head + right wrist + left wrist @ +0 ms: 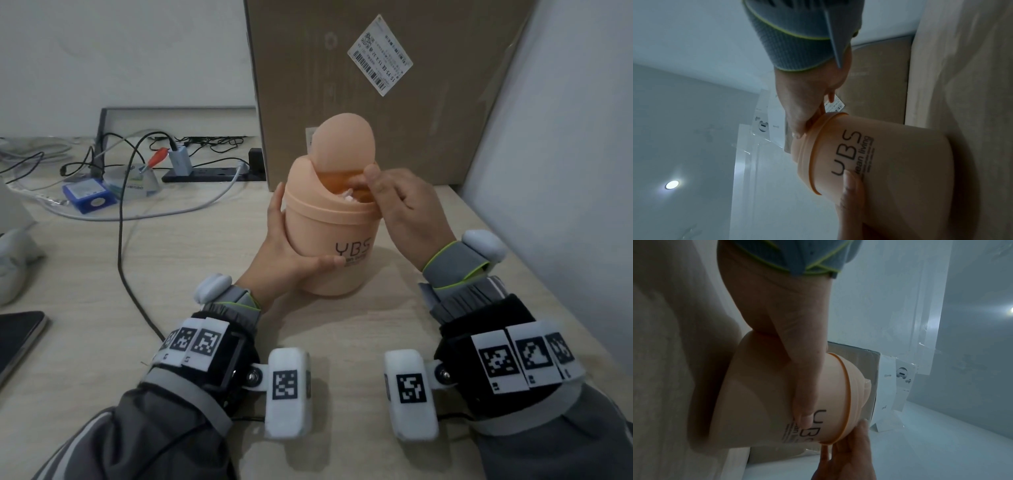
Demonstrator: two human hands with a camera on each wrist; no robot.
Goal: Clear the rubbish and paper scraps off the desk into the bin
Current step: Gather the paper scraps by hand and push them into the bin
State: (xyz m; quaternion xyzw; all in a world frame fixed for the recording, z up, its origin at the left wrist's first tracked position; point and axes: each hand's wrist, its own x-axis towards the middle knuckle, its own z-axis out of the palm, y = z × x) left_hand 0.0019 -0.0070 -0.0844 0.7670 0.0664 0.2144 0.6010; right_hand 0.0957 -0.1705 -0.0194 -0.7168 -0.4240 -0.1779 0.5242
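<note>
A small peach swing-lid bin (334, 240) marked "YBS" stands on the desk in the middle of the head view. Its lid (344, 144) is tipped up and open. White paper scraps (346, 199) show inside the mouth. My left hand (287, 246) grips the bin's left side, thumb (803, 402) across the front near the lettering. My right hand (364, 176) is at the opening, thumb on the rim and fingers reaching inside. The fingertips are hidden, so whether they hold anything is unclear. The right wrist view shows the bin (900, 154) with those fingers (803, 126) curled over its top.
A big cardboard box (411, 102) stands right behind the bin, and a white panel (565, 171) closes off the right side. At the back left lie a power strip (205, 173), cables (120, 240) and a blue box (88, 195). A dark flat device (17, 339) sits at the left edge.
</note>
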